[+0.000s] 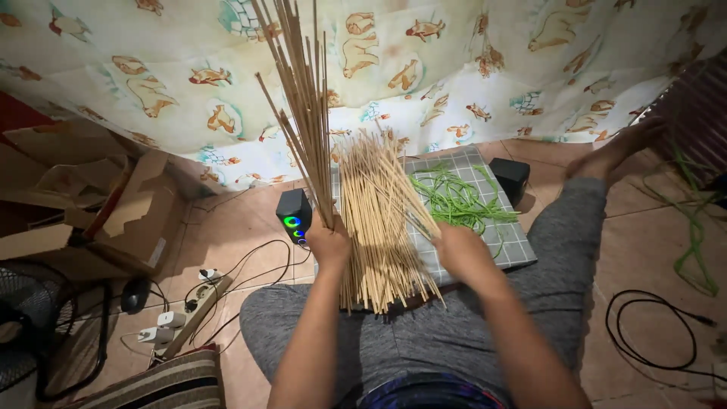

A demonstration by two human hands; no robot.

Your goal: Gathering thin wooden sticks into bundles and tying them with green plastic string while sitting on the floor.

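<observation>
Upright above the left hand (327, 246)'s clenched grip, stick bundle (303, 106); right hand (460, 250) grasping the stick pile (379, 220).

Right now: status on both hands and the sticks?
Left hand gripping upright stick bundle. Right hand resting on flat stick pile. Green strips beside pile, nothing blocking.

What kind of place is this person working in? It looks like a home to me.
Probably a room in a home, with the person seated on the tiled floor. A printed curtain hangs behind, a power strip and small speakers sit on the floor, and a fan stands at left.
</observation>
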